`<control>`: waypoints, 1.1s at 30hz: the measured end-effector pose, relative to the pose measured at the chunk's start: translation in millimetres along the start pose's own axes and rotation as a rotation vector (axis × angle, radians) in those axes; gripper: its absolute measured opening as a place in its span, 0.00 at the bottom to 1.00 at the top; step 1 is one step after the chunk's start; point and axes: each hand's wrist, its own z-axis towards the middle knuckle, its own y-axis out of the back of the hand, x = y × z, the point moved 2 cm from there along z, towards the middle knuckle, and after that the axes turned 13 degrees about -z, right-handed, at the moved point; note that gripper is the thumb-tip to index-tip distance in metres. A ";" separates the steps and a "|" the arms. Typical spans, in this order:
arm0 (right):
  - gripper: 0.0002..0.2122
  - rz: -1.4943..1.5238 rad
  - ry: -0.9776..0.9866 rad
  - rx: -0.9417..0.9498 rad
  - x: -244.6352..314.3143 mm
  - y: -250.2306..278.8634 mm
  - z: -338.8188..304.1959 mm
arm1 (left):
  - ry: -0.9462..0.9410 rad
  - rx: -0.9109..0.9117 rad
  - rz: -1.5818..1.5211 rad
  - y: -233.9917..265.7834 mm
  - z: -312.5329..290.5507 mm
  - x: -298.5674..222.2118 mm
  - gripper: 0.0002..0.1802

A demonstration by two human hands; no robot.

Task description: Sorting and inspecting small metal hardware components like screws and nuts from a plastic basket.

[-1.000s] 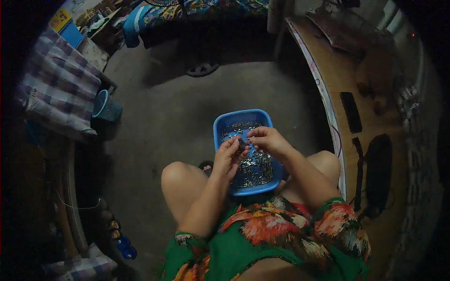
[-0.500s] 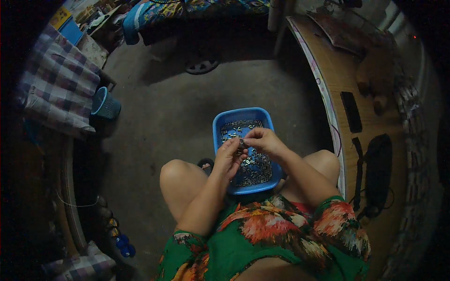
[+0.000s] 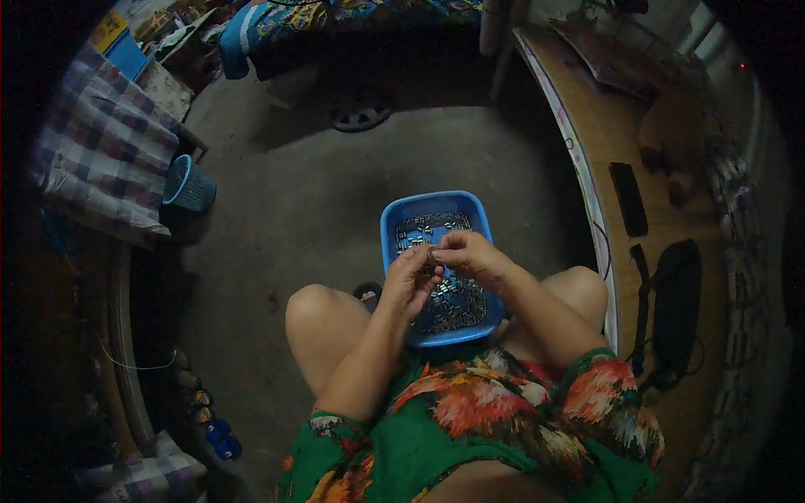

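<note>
A blue plastic basket [image 3: 394, 199] rests between my knees, with many small shiny metal pieces [image 3: 457, 306] spread over its bottom. Above its middle my two hands meet at the fingertips. My left hand [image 3: 408, 281] is closed, its fingers curled upward around something small and dark that I cannot make out. My right hand [image 3: 471, 253] comes from the right with thumb and forefinger pinched at the same spot. The fingers hide most of what lies between them.
On the right runs a long wooden bench [image 3: 587, 126] bearing a black bag [image 3: 676, 293] and a dark flat object [image 3: 628, 199]. A blue bin [image 3: 189, 186] stands at left by a checked cloth [image 3: 105, 142]. A dark round slotted disc [image 3: 360, 111] lies on the far floor.
My right fingers have shifted slightly at the pinch, and the small dark object between the hands shows less. The basket and my left arm stay nearly where they were.
</note>
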 end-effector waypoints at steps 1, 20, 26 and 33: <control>0.11 0.133 -0.089 0.079 -3.5 -0.3 1.9 | -0.004 0.016 -0.033 -1.0 0.2 -0.5 0.10; 0.07 0.091 -0.002 -0.062 -3.4 6.7 1.4 | -0.022 -0.049 -0.031 5.1 3.5 0.2 0.12; 0.08 0.051 -0.013 -0.071 1.1 -2.4 -1.1 | -0.010 0.010 -0.048 -0.9 1.0 0.1 0.12; 0.08 -0.090 0.062 -0.136 8.1 -6.5 -4.4 | -0.022 -0.078 -0.018 -2.6 0.3 1.4 0.12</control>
